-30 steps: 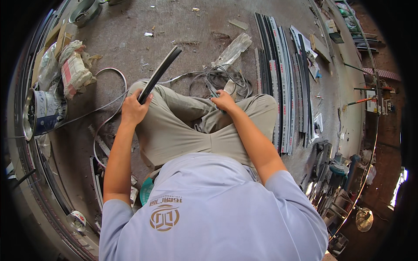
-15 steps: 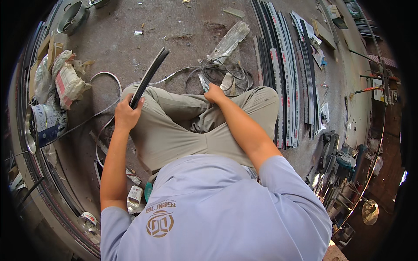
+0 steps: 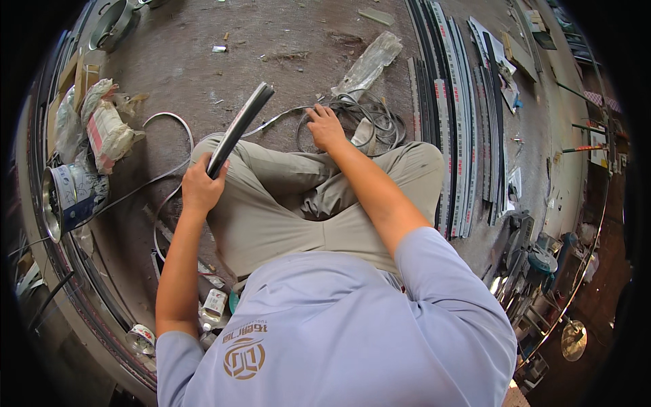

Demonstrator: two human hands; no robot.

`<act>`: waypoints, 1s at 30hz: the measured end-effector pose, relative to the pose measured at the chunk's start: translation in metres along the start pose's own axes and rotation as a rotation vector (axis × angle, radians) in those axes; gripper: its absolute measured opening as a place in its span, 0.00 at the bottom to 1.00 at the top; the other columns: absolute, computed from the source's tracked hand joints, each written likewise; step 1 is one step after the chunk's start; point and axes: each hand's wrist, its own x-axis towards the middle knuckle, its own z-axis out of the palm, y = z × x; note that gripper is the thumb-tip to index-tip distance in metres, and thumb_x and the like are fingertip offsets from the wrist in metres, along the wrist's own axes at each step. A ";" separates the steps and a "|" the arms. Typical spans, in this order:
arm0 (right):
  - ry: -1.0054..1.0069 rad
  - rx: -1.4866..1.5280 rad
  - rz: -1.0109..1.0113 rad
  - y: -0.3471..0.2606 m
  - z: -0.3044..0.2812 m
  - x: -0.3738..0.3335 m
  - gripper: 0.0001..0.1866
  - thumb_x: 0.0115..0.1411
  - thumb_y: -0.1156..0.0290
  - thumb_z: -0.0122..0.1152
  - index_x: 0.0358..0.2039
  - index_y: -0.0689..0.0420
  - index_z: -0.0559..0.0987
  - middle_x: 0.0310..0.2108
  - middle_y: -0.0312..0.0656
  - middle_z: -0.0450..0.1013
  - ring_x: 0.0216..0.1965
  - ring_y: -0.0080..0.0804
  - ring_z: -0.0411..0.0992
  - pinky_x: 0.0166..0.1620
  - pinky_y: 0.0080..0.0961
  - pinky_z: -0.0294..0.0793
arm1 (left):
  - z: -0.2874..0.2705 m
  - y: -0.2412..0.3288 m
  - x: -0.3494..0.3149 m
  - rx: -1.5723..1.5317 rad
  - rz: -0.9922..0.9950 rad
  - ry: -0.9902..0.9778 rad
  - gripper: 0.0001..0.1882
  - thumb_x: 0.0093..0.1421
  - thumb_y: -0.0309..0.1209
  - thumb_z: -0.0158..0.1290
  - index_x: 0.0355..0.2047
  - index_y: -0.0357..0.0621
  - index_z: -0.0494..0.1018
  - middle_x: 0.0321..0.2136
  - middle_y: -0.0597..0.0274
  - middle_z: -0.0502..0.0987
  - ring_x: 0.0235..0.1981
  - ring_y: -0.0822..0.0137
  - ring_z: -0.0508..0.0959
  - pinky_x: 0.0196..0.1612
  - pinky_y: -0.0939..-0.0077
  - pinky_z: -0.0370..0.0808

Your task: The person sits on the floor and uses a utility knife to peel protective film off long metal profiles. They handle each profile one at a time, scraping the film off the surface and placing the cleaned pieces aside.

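My left hand is wrapped round the lower end of a short, dark, channelled profile strip, which tilts up and to the right above my left knee. Ahead of my crossed legs, my right hand reaches out over the floor with its fingers apart. Its fingertips are at a thin grey strip, and I cannot tell whether they touch it. That strip runs into a loose coil just right of the hand. A crumpled clear plastic sleeve lies beyond the coil.
Long dark and pale profile bars lie in a row at the right. On the left are a tipped metal tin and a torn wrapped bundle. A metal pot stands far left. Power tools sit at the right.
My right hand has moved forward and slightly left, its fingers now spread. The pale object at its fingers no longer shows there. My left hand still holds the profile strip.
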 end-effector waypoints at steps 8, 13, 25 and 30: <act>-0.100 -0.147 0.134 0.023 0.024 0.018 0.18 0.59 0.70 0.62 0.49 0.55 0.86 0.63 0.44 0.71 0.76 0.47 0.54 0.79 0.49 0.40 | 0.003 -0.003 0.006 0.015 -0.009 0.004 0.21 0.63 0.49 0.63 0.43 0.43 0.80 0.31 0.38 0.83 0.36 0.35 0.83 0.41 0.45 0.79; 0.266 0.530 0.074 0.037 0.007 -0.001 0.10 0.57 0.77 0.60 0.38 0.58 0.86 0.41 0.49 0.76 0.50 0.51 0.77 0.56 0.43 0.76 | 0.000 -0.003 0.004 0.023 0.035 0.035 0.24 0.64 0.50 0.62 0.44 0.39 0.79 0.31 0.37 0.82 0.38 0.33 0.82 0.40 0.44 0.77; 0.145 1.295 0.478 0.015 -0.164 -0.092 0.21 0.70 0.67 0.67 0.59 0.65 0.81 0.37 0.33 0.79 0.35 0.16 0.72 0.38 0.15 0.70 | -0.023 -0.025 -0.027 -0.211 0.110 -0.058 0.21 0.61 0.50 0.64 0.47 0.50 0.82 0.32 0.49 0.84 0.38 0.44 0.84 0.43 0.53 0.79; 0.322 1.450 0.381 -0.005 -0.233 -0.114 0.20 0.73 0.69 0.62 0.61 0.65 0.78 0.35 0.38 0.80 0.31 0.17 0.71 0.37 0.15 0.70 | -0.017 -0.036 -0.042 -0.289 0.277 0.034 0.21 0.55 0.41 0.70 0.47 0.48 0.82 0.38 0.51 0.85 0.41 0.46 0.84 0.45 0.58 0.80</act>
